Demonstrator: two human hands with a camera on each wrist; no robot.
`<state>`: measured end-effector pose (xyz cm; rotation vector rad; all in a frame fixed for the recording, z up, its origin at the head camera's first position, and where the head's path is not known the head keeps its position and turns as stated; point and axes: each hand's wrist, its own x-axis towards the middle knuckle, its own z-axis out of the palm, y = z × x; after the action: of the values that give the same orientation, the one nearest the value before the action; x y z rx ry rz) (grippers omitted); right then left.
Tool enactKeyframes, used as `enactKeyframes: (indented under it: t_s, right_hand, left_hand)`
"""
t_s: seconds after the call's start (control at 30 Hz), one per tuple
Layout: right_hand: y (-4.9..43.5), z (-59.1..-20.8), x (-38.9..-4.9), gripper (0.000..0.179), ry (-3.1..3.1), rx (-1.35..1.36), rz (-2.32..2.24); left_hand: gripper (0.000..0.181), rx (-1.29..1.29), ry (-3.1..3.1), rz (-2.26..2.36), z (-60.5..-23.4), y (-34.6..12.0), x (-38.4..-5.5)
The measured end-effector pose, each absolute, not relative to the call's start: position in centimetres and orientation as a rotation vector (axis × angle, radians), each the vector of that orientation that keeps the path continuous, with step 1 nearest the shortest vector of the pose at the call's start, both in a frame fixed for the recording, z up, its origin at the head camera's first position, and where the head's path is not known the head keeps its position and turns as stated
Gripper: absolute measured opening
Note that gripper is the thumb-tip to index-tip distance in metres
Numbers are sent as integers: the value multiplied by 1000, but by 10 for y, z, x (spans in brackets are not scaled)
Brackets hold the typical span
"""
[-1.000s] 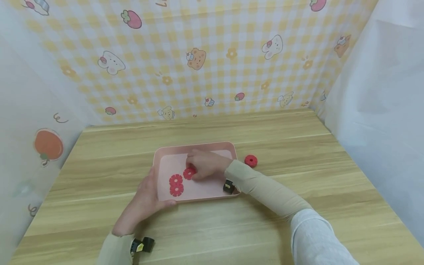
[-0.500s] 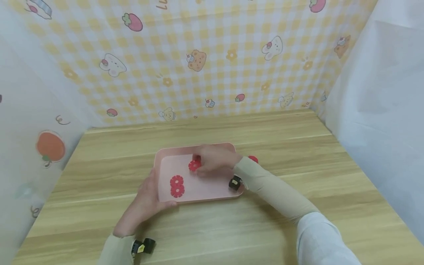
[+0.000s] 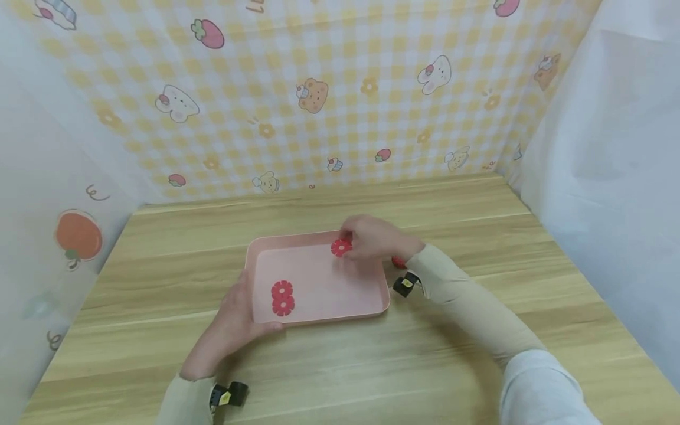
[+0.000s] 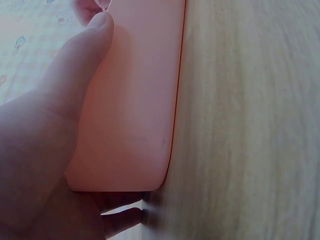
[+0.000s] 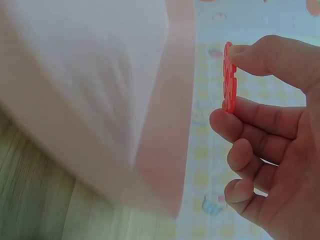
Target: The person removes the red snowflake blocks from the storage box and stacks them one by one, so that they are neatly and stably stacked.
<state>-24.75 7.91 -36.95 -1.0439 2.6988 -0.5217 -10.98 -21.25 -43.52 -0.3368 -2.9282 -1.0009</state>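
My right hand [image 3: 376, 237] pinches a red notched plastic disc [image 3: 341, 248] over the back right of a shallow pink tray [image 3: 319, 277]. In the right wrist view the disc [image 5: 229, 77] is edge-on between thumb and fingertips, with the other fingers curled below. My left hand [image 3: 236, 313] grips the tray's near left corner. Its thumb lies along the near wall [image 4: 135, 100] with the tip at the rim, in the left wrist view, and its fingers reach round the left side. Two more red discs, one [image 3: 282, 290] behind the other [image 3: 283, 306], lie touching or overlapping in the tray's left part.
Right of the tray, a red round piece [image 3: 398, 262] on the wooden table [image 3: 340, 372] is partly hidden by my right wrist. A yellow checked cloth [image 3: 340, 130] hangs behind the table. White sheets [image 3: 611, 153] stand at both sides.
The right hand has carried its red disc to the right and back, from the tray's middle toward its far right rim. The left hand and the tray stay in place.
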Motion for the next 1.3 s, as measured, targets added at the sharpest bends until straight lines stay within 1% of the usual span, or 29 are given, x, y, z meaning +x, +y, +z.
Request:
enactKeyframes:
  t_s: [0.13, 0.27, 0.5, 0.73, 1.0, 1.3]
  right_hand:
    - [101, -367, -246, 32, 2732, -949, -552]
    - [121, -367, -244, 31, 2757, -889, -579]
    - [152, -376, -241, 26, 2800, -881, -632]
    - [180, -391, -236, 26, 2855, -890, -584]
    - [194, -401, -231, 27, 2867, -859, -564]
    - [200, -410, -228, 29, 2859, -837, -569]
  left_hand:
    - [122, -313, -2957, -1003, -436, -211, -110]
    - [123, -304, -2964, -1012, -435, -210, -110]
    - [121, -295, -2967, -1035, -436, -212, -110]
    - [120, -322, -2952, -1027, -437, -212, -112]
    - [122, -309, -2962, -1030, -436, -213, -112]
    - [120, -293, -2969, -1043, -434, -212, -111]
